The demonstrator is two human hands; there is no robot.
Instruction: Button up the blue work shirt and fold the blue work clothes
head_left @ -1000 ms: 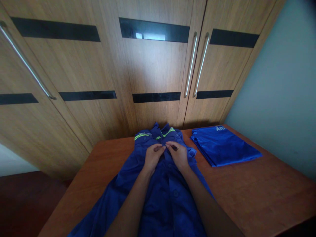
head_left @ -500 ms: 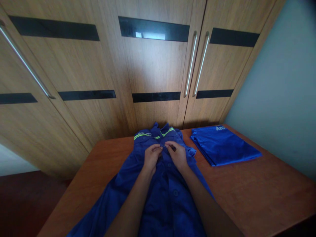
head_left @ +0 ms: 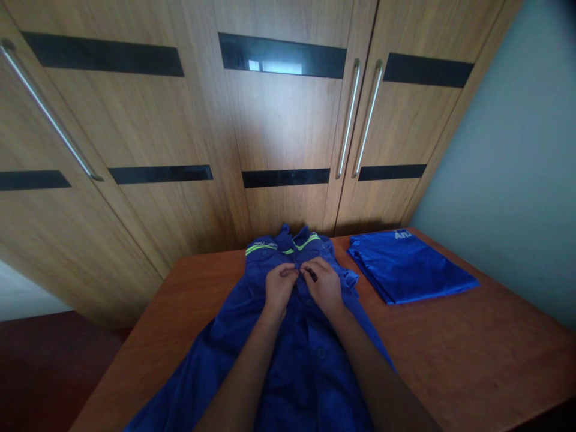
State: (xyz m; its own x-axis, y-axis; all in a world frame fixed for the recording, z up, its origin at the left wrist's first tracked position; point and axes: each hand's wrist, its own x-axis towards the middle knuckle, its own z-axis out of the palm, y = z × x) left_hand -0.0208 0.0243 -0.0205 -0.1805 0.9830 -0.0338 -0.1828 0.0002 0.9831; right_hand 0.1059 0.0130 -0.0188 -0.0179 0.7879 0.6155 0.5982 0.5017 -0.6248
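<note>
Brown table (head_left: 468, 348): left hand (head_left: 279, 289) and right hand (head_left: 324, 287) pinch navy work shirt (head_left: 294, 366); near far-right corner, folded blue cloth (head_left: 411, 270) reads "AN", rest unclear.

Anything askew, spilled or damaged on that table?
Nothing stands out. The dark-blue garment under the left hand and right hand is slightly rumpled; the folded blue cloth lies beside it. No spill or damage shows.

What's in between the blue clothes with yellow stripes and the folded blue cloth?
In the head view, a strip of brown tabletop lies between the striped clothes and the folded cloth.
</note>
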